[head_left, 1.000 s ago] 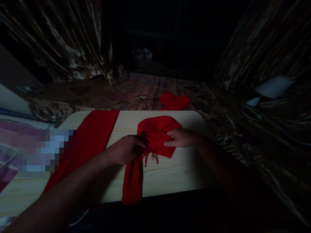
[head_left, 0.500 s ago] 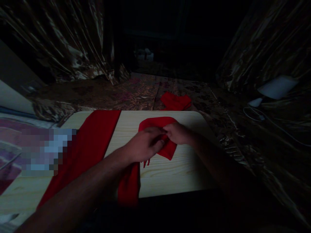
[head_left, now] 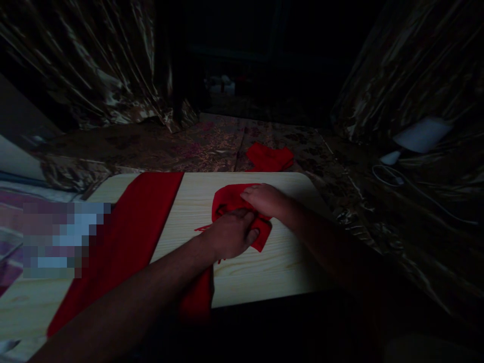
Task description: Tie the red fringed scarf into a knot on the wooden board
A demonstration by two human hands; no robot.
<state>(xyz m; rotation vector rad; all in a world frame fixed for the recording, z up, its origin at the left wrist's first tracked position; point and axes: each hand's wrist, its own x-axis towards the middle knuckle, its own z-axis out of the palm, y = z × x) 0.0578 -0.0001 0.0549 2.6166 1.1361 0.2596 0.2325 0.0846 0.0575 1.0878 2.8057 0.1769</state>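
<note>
A small piece of red cloth with thin red strings at its left lies on the pale wooden table. On its near part rests my left hand, fingers spread over the fabric. My right hand lies across the cloth's far right part with its fingers extended to the left. A long red cloth strip runs down the table's left side. Another red strip hangs at the near edge, partly behind my left forearm.
Beyond the table a folded red cloth lies on a patterned cover. A white lamp with a cable stands at the right. Curtains hang on both sides, and a blurred-out item lies at the left.
My left hand has moved nearer and opened over the cloth. My right hand has gone from a pinch to lying flatter, slightly to the left. A dark fold and strings at the left now show.
</note>
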